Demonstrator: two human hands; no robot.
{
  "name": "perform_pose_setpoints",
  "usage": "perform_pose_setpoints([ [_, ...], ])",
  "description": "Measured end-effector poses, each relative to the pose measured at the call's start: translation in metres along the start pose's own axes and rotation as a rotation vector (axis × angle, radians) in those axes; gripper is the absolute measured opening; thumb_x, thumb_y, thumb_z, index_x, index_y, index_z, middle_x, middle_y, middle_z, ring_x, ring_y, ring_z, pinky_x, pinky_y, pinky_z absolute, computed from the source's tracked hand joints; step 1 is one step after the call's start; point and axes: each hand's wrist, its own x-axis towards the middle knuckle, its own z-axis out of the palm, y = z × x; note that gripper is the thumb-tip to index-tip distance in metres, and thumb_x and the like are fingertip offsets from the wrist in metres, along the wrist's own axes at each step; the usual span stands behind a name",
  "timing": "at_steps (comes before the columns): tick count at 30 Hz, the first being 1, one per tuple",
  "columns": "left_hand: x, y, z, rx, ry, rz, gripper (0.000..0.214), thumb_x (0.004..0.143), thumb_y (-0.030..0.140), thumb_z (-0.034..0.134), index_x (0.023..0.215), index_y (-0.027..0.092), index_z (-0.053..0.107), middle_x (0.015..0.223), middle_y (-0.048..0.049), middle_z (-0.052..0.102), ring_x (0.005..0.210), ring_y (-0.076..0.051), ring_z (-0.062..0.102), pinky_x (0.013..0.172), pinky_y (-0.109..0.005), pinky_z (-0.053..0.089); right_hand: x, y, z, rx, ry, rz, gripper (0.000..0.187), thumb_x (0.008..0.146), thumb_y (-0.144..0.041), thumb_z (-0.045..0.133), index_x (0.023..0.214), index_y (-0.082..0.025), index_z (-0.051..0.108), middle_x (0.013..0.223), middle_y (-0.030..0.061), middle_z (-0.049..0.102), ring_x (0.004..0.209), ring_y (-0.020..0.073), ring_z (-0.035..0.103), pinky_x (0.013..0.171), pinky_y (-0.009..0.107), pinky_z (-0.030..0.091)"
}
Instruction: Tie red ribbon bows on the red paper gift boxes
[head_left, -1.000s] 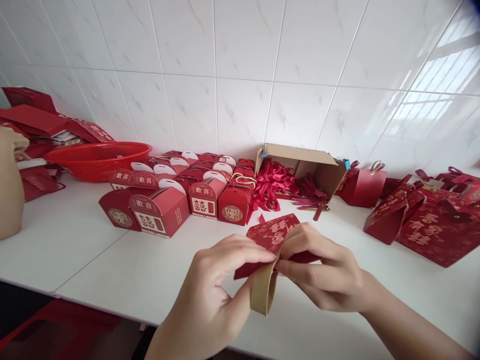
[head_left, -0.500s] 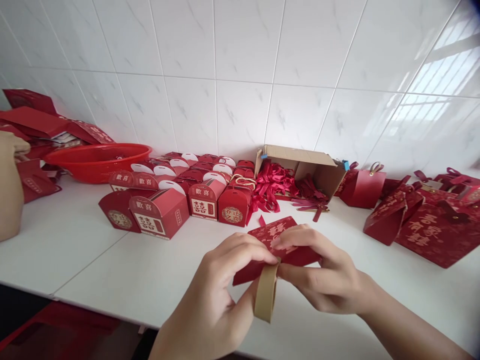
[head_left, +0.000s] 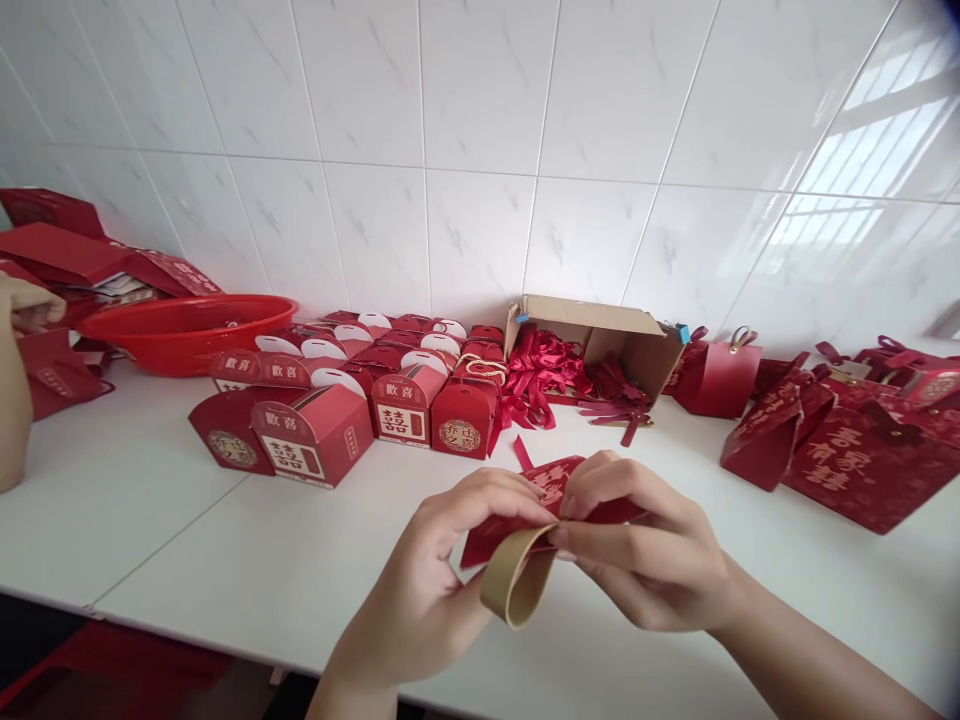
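Both my hands meet over the white counter near its front edge. My left hand [head_left: 435,590] and my right hand [head_left: 645,550] pinch a flat red gift box blank [head_left: 555,490] with gold characters, together with a tan looped strap handle [head_left: 517,585] that hangs below the fingers. The fingers of both hands are closed on the card and the strap where the two join. Most of the red card is hidden behind my fingers.
Several assembled red gift boxes [head_left: 315,430] stand in rows behind. A tipped cardboard box [head_left: 622,335] spills red ribbons [head_left: 536,375]. Red bags [head_left: 847,450] lie at the right. A red basin [head_left: 187,330] sits at the left, beside another person's arm [head_left: 15,400].
The strap loop has swung up and opened toward the camera. The red card has tilted so less of it shows above my fingers. The view shifted slightly left.
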Motion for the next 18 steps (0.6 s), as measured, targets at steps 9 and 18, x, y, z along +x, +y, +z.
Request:
perform_pose_setpoints([
  [9, 0.002, 0.001, 0.011, 0.101, 0.199, 0.083, 0.017, 0.085, 0.010, 0.059, 0.093, 0.024, 0.067, 0.093, -0.0040, 0.068, 0.091, -0.019, 0.065, 0.078, -0.029, 0.054, 0.001, -0.006, 0.004, 0.026, 0.160, 0.206, 0.028, 0.077, -0.005, 0.067, 0.103, -0.012, 0.059, 0.083, 0.0095, 0.065, 0.079, 0.0200, 0.065, 0.063, 0.030, 0.056],
  [18, -0.001, -0.003, 0.006, 0.280, 0.146, 0.369, 0.023, 0.080, 0.003, 0.062, 0.096, 0.019, 0.066, 0.090, -0.0067, 0.069, 0.087, -0.020, 0.063, 0.077, -0.033, 0.053, 0.007, -0.015, 0.000, 0.103, 0.187, 0.186, 0.023, 0.079, -0.007, 0.068, 0.101, -0.012, 0.062, 0.081, 0.0105, 0.067, 0.076, 0.0206, 0.066, 0.064, 0.032, 0.058],
])
